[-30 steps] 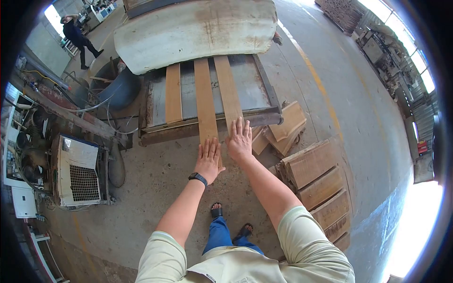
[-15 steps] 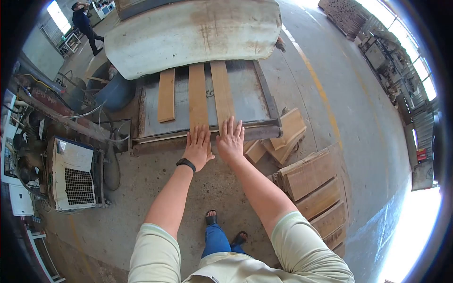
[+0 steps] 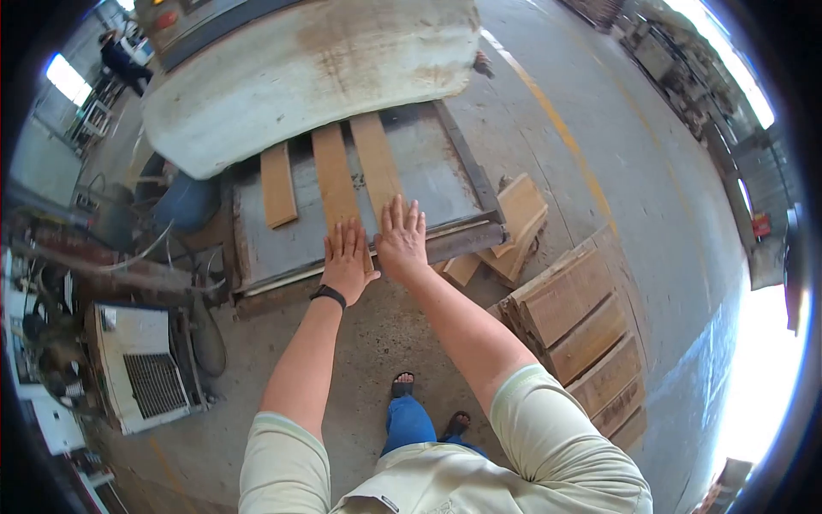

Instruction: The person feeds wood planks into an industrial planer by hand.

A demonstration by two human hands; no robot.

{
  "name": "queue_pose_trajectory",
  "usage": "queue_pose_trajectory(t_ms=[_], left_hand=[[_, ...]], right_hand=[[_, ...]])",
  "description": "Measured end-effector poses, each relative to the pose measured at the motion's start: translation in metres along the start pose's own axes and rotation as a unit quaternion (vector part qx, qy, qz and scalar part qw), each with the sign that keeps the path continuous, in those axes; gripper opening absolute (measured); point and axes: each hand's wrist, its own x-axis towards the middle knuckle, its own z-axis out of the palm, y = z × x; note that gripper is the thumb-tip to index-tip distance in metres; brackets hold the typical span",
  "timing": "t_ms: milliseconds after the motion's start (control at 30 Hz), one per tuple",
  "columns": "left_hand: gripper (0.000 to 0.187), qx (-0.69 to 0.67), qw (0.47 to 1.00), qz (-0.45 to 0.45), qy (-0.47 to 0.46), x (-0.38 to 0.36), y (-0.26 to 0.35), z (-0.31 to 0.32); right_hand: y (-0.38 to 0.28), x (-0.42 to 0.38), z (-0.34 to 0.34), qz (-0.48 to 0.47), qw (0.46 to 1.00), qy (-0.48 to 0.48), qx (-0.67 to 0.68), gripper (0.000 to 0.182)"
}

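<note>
Three wooden boards lie on the grey metal bed (image 3: 428, 184) of a machine, their far ends hidden under a stained whitish cover (image 3: 300, 77). My left hand (image 3: 347, 261), with a black band at the wrist, rests flat with fingers stretched on the near end of the middle board (image 3: 336, 176). On the near end of the right board (image 3: 374, 158) lies my right hand (image 3: 402, 240), palm down and fingers spread. The shorter left board (image 3: 278, 187) is touched by neither hand.
Stacked wood pieces (image 3: 569, 308) stand on the floor at the right, with loose offcuts (image 3: 518, 210) beside the machine. A white box with a grille (image 3: 141, 364) and a blue tub (image 3: 184, 206) are at left. One person (image 3: 122, 62) is far back left.
The view has turned and shifted. Both hands have moved slightly forward over the bed with the middle and right boards, and less of these boards shows before the cover.
</note>
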Motion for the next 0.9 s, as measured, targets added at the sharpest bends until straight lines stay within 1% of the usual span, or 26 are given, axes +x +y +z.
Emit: queue_pose_trajectory(t_ms=[67,100,167,200,233,267,300,333,367,433,467,500,533,567,600,633,667,700,733,767,800,833,867,900], left_hand=[[0.102,-0.011,1.0,0.001,-0.012,0.007,-0.003,-0.003],[0.104,-0.025,1.0,0.004,0.01,0.011,-0.004,-0.005],[0.105,-0.03,0.999,-0.016,-0.013,0.018,-0.002,-0.015],[0.106,-0.056,0.998,-0.004,0.032,0.024,-0.008,-0.004],[0.107,-0.089,0.993,0.016,0.073,0.031,-0.019,0.012],[0.108,-0.114,0.987,0.041,0.109,0.04,-0.031,0.03],[0.105,-0.069,0.991,0.049,0.1,0.046,-0.035,0.032],[0.106,-0.066,0.994,0.074,0.038,0.056,-0.047,0.039],[0.106,-0.003,0.999,0.029,0.037,0.057,-0.04,0.026],[0.105,0.026,0.998,0.033,0.055,0.07,-0.059,0.043],[0.104,0.054,0.999,-0.002,0.007,0.079,-0.052,0.031],[0.104,0.085,0.995,-0.034,-0.044,0.086,-0.045,0.019],[0.102,0.07,0.997,0.02,0.004,0.108,-0.088,0.051],[0.101,0.059,0.994,0.075,0.051,0.128,-0.129,0.083],[0.098,0.069,0.987,0.112,0.089,0.136,-0.144,0.088],[0.095,0.081,0.978,0.147,0.128,0.144,-0.158,0.093],[0.091,0.078,0.972,0.158,0.157,0.158,-0.171,0.102],[0.088,0.076,0.965,0.17,0.186,0.17,-0.18,0.109],[0.086,0.142,0.979,0.061,0.135,0.143,-0.137,0.09],[0.085,0.222,0.972,-0.04,0.067,0.097,-0.059,0.045],[0.084,0.206,0.966,0.027,0.154,0.084,-0.042,0.063],[0.082,0.198,0.947,0.095,0.237,0.072,-0.024,0.08],[0.078,0.108,0.901,0.258,0.332,0.052,0.014,0.093],[0.075,0.059,0.925,0.27,0.26,0.01,0.08,0.098]], right_hand=[[-0.001,0.005,-0.005,0.005,1.0,-0.005,0.016,0.068],[-0.002,0.01,-0.002,0.006,1.0,0.008,0.002,0.066],[-0.001,0.014,0.001,0.005,0.999,0.026,0.029,0.064],[0.0,0.021,0.01,0.017,0.998,0.036,0.038,0.062],[0.002,0.028,0.031,0.024,0.996,0.081,0.033,0.061],[0.002,0.033,0.037,0.033,0.99,0.11,0.077,0.061],[0.003,0.038,0.033,0.037,0.985,0.102,0.134,0.063],[0.009,0.04,0.03,0.025,0.985,0.088,0.147,0.066],[0.015,0.034,0.008,0.006,0.969,0.095,0.227,0.071],[0.025,0.019,0.022,-0.026,0.967,0.141,0.213,0.072],[0.03,0.007,0.039,-0.026,0.953,0.198,0.229,0.07],[0.037,-0.033,0.015,-0.019,0.948,0.208,0.239,0.061],[0.047,-0.075,0.004,-0.044,0.92,0.222,0.321,0.053],[0.051,-0.119,0.01,-0.022,0.906,0.254,0.337,0.049],[0.053,-0.173,0.018,-0.003,0.907,0.238,0.346,0.047],[0.061,-0.227,0.031,0.035,0.915,0.21,0.344,0.044],[0.072,-0.288,0.044,0.096,0.918,0.167,0.347,0.041],[0.085,-0.352,0.056,0.163,0.904,0.153,0.365,0.036],[0.098,-0.419,0.075,0.213,0.904,0.122,0.35,0.033],[0.103,-0.488,0.096,0.326,0.878,0.116,0.33,0.035],[0.114,-0.552,0.064,0.486,0.788,0.022,0.378,0.037],[0.112,-0.622,0.095,0.564,0.762,0.084,0.309,0.038],[0.116,-0.69,0.105,0.627,0.726,0.084,0.269,0.039],[0.116,-0.75,0.109,0.703,0.664,0.094,0.237,0.039]])
